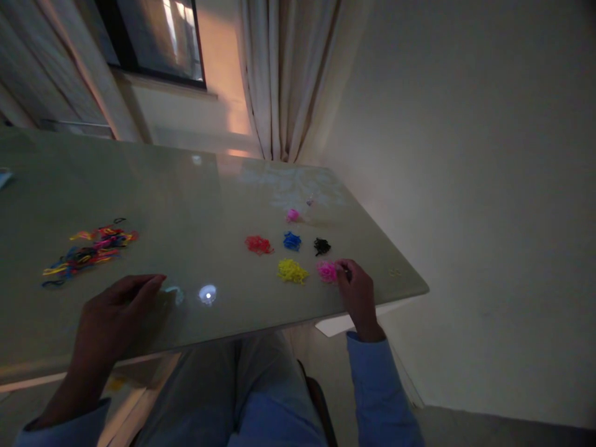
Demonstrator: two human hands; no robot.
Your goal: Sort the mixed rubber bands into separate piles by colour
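Note:
My right hand point(356, 292) is closed in a pinch at the right edge of a pile of pink rubber bands point(326, 271), its fingertips on the pink strands. Close by lie separate piles of yellow rubber bands point(292, 272), black rubber bands point(321, 246), blue rubber bands point(292, 241) and red rubber bands point(259, 244). Over the table's left part, my left hand point(114, 313) has thumb and fingers pressed together, and nothing shows between them. Beyond it spreads a mixed heap of coloured rubber bands point(95, 253).
Behind the blue pile sits a small pink object point(292, 215), with a tiny clear item point(310, 202) farther back. The glossy table point(195, 198) ends near a wall point(479, 205) on the right. Curtains point(286, 74) and a window stand at the back.

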